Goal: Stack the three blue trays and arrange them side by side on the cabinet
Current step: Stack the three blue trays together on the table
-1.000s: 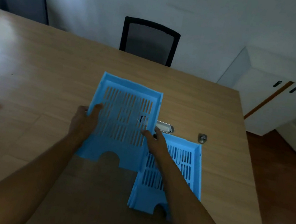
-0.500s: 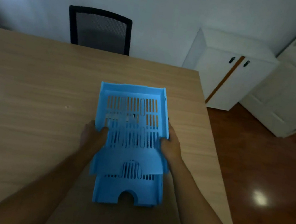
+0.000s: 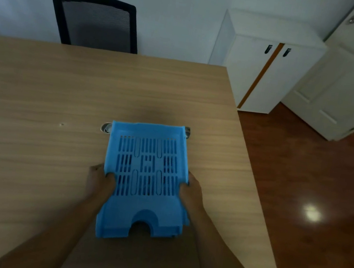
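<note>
Blue plastic, slotted: trays (image 3: 145, 175) nested in one pile near the right end of the wooden bench (image 3: 39, 95). Three by the task; only the top one shows whole, with a second edge peeking at the near right corner, so the exact count cannot be told from the head view. Lying flat or nearly so, notched front edge toward the viewer, far edge partly covering two metal fittings (image 3: 105, 127) set in the bench top.

Left hand (image 3: 101, 180) clamped on the left rim, thumb hooked over the inside, fingers curled down the outer wall. Right hand (image 3: 191, 192) mirroring it on the right rim, thumb over the edge, fingers wrapped beneath. Both gripping the pile and nothing else.

White cabinet (image 3: 266, 64) well apart, beyond the bench's far right corner, its top bare in view; black mesh chair (image 3: 95, 21) behind the far edge; white door (image 3: 352, 75) and glossy wood floor to the right.

Likely step: lifting the pile for the carry to the cabinet.

Risks from here: lower trays sliding out forward if the grip catches only the top rim; a tilt toward the notched end would do it. Also a snag of the far edge on the metal fittings if dragged rather than raised. Dim light, polished floor: poor footing on the walk round the corner, a bump against the bench edge.
</note>
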